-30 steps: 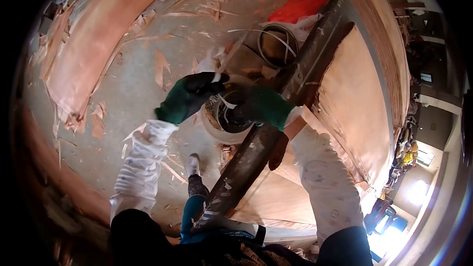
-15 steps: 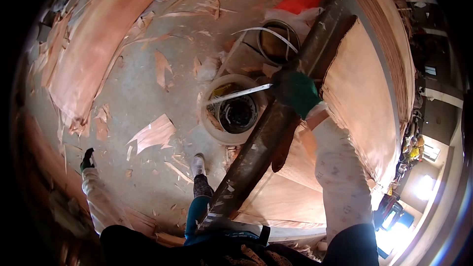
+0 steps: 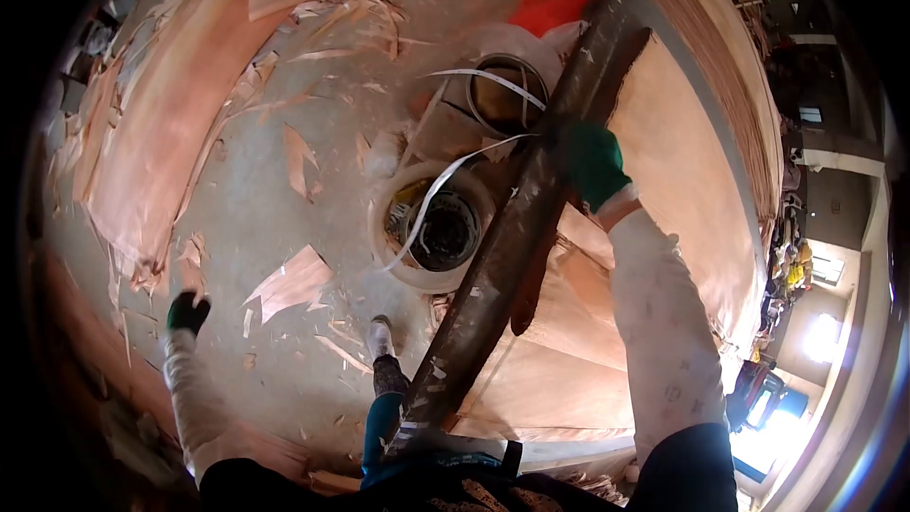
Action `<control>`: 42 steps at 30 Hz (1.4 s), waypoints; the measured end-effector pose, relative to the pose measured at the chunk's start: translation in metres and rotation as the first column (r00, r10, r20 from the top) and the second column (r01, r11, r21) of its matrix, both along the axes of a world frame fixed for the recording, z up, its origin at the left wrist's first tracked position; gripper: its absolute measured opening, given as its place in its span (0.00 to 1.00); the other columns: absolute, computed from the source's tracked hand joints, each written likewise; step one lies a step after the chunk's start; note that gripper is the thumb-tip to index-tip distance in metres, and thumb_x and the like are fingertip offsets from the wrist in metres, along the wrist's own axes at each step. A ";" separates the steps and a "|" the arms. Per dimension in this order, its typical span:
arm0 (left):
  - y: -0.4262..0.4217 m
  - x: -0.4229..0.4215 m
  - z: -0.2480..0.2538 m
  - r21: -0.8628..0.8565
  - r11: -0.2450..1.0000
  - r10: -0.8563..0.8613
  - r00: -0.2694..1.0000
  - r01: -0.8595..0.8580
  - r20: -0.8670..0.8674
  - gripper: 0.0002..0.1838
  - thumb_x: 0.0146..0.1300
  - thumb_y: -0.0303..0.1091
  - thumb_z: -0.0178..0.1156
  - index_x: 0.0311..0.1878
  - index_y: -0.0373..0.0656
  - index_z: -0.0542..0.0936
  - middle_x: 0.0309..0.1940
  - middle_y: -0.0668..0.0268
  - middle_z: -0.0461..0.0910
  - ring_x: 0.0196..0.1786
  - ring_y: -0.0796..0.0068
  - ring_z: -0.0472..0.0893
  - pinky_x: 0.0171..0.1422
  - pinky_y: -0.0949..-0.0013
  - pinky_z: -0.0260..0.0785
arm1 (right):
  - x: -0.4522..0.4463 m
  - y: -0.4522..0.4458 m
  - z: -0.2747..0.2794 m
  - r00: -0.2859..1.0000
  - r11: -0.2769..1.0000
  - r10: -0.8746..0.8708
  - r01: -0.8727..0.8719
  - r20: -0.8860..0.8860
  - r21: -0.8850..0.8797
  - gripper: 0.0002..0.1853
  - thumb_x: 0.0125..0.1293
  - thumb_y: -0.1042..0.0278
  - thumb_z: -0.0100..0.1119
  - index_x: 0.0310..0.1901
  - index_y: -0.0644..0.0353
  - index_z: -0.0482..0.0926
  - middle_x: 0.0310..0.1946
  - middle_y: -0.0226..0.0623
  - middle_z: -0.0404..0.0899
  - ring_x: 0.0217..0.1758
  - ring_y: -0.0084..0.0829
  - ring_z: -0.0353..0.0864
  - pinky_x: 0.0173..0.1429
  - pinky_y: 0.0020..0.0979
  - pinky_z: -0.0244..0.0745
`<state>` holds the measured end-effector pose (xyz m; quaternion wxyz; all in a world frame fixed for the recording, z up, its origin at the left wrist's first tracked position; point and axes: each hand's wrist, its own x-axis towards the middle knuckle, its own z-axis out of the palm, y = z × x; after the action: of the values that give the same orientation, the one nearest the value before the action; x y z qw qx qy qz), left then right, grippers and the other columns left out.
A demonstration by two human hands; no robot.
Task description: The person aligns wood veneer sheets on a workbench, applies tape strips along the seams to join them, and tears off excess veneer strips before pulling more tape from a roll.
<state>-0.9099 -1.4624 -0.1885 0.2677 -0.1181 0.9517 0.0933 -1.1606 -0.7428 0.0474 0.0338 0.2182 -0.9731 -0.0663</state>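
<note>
My right hand [image 3: 597, 167], in a green glove with dark fingers, is over the long dark beam [image 3: 512, 218]. Its fingers are closed and partly blurred, at the upper end of a white strip [image 3: 438, 188]. This thin strip curves down over a round pale tub [image 3: 381, 251] that has dark coiled material inside. My left hand [image 3: 188, 313], in a dark green glove, hangs low at the left, away from the beam. Its thumb and fingers look apart, and nothing shows in them.
A second round container [image 3: 471, 95] with another white strip stands beyond the tub, near a red cloth or bag [image 3: 555, 8]. Stacked wood veneer sheets [image 3: 687, 161] lie right of the beam. More sheets [image 3: 180, 114] and torn scraps [image 3: 296, 283] cover the floor at left.
My right hand has shifted slightly toward the beam's right side, and the white strip has gone from straight to bowed. My left hand has moved a little rightward and its fingers have changed pose.
</note>
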 end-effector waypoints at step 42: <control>0.566 -0.295 0.067 -0.157 0.776 -0.464 0.385 0.611 -0.798 0.34 0.58 0.55 0.54 0.64 0.45 0.72 0.64 0.56 0.67 0.72 0.46 0.56 0.75 0.30 0.39 | -0.080 0.059 0.006 0.988 0.994 -0.058 0.070 -0.140 0.088 0.09 0.55 0.64 0.59 0.32 0.57 0.84 0.30 0.45 0.82 0.36 0.47 0.83 0.41 0.44 0.77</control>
<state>-1.2045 -0.8965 -0.1211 -0.1663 0.2751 0.9391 0.1213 -1.2409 -0.6833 0.0537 0.0885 0.1831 -0.9708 -0.1271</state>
